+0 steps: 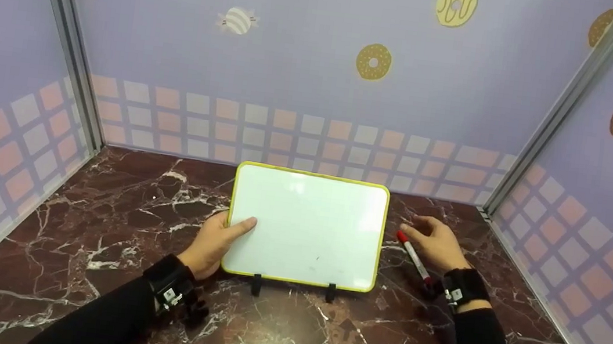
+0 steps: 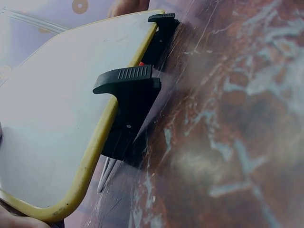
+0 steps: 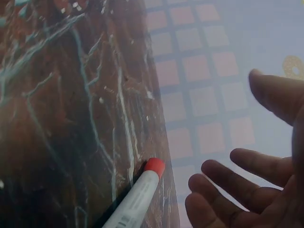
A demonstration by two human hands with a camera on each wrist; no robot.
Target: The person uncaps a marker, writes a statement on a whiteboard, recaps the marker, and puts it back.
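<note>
Black sleeves [image 1: 108, 311], nearest us, enter at 8 and 4 o'clock, with the whiteboard [image 1: 309, 219] as dial centre. We find this board propped on the tabletop [image 1: 286, 333], its lower edge seated in the hooks [image 2: 123, 78] of a black stand [image 2: 135, 109] at 6 o'clock; we judge that they stop it sliding forward. The left hand [image 1: 214, 242] pinches the board's edge between 8 and 9 o'clock, thumb on the face, other fingers hidden behind, presumably to steady it. The right hand [image 1: 438, 243], at 3 o'clock, holds nothing: its fingers are parted and loosely bent. Just beside it lies a marker [image 1: 414, 258], its red end towards 11 o'clock, probably so placed for easy reach. We note the board's glossy white face, its yellow, round-cornered frame [image 2: 97, 137] and the ribbed, plastic-looking hooks. Beneath, the polished tabletop shows dark red marbling with pale veins. At 12 o'clock stands a lilac wall [image 1: 306, 78] printed with doughnuts and checks.
</note>
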